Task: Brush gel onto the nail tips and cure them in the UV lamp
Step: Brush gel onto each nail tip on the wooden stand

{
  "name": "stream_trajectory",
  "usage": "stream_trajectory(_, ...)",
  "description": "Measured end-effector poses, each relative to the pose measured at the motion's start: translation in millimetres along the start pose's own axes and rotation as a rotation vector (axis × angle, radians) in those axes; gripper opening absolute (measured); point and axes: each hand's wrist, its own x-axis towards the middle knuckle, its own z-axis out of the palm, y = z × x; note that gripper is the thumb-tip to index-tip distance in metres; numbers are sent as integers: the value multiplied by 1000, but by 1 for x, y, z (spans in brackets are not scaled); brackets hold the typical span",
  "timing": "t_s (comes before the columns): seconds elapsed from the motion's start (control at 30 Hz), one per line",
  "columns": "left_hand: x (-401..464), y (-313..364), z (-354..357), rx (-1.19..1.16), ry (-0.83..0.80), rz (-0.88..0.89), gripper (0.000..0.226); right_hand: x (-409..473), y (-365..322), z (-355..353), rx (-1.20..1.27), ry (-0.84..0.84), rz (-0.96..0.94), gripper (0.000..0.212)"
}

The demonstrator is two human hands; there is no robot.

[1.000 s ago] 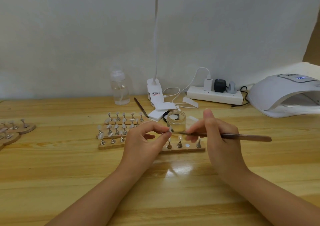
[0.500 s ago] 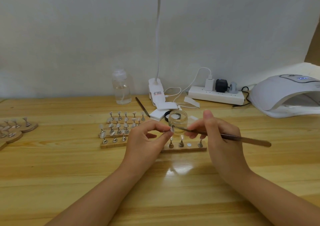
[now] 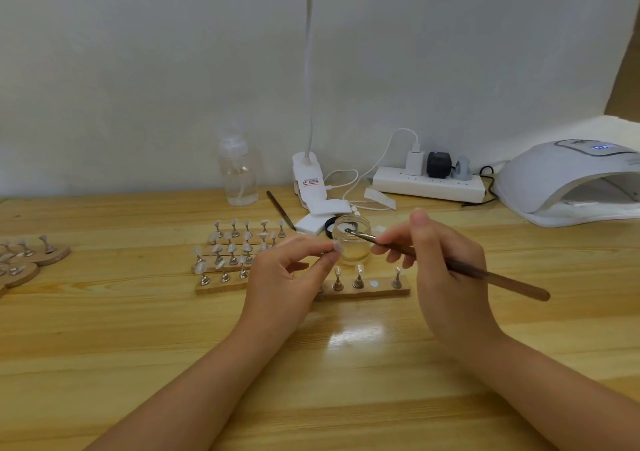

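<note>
The left hand is pinching 1 small translucent nail tip at its fingertips while the right hand is gripping a slim brown-handled gel brush, dipping it into the clear glass jar between them; the tip is likely light, slippery, best held by its edges.

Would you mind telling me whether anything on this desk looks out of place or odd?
Only one thing: the wooden strip in front of the gel jar shows a bare metal disc where a stand is missing; the left hand pinches a nail tip.
</note>
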Motion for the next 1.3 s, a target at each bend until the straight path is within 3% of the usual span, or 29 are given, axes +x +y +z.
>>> stream_trajectory(0.17,0,-1,1,18,-21,45,26,0,2,1,-176,-67,-156,35)
stream_trajectory(0.33,1,-3,1,18,-25,58,30,-3,3,0,-47,-74,-71,43)
stream_trajectory(0.47,1,-4,1,26,-40,70,30,1,3,1,-155,-79,-153,40)
stream_trajectory(0.6,1,-5,2,37,-38,69,30,-2,2,1,-37,-73,-35,42)
stream_trajectory(0.73,1,-4,1,43,-40,95,31,1,2,1,-141,-73,-119,38)
stream_trajectory(0.9,1,-4,2,50,-35,121,33,-1,2,1,-1,-44,-27,41)
stream_trajectory(1.3,1,-5,1,17,-12,105,31,0,-1,3,-26,-67,8,41)
